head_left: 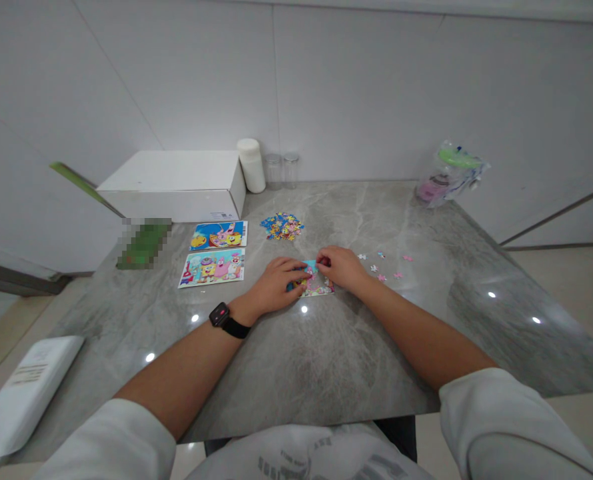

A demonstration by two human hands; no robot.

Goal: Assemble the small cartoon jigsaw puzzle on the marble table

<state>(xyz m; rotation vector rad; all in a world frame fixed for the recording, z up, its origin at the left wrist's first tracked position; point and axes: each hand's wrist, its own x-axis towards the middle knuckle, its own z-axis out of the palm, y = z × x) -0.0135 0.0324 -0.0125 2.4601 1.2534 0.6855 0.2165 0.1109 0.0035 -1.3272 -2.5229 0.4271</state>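
Note:
A small, partly assembled colourful jigsaw puzzle (pixel 318 287) lies on the grey marble table (pixel 326 353). My left hand (pixel 276 283), with a black watch on its wrist, rests flat on the puzzle's left side with fingers stretched over it. My right hand (pixel 340 265) sits at the puzzle's top right edge, its fingers curled and pressed down on the pieces; what they pinch is too small to make out. A heap of loose puzzle pieces (pixel 282 227) lies behind the hands. A few stray pieces (pixel 384 267) are scattered to the right.
Two cartoon picture cards (pixel 215 252) lie left of the puzzle. Behind them stands a white box (pixel 176 183), a white jar (pixel 252 165) and two clear jars (pixel 282 169). A plastic bag (pixel 449 172) sits at the back right. A white device (pixel 24 393) lies front left.

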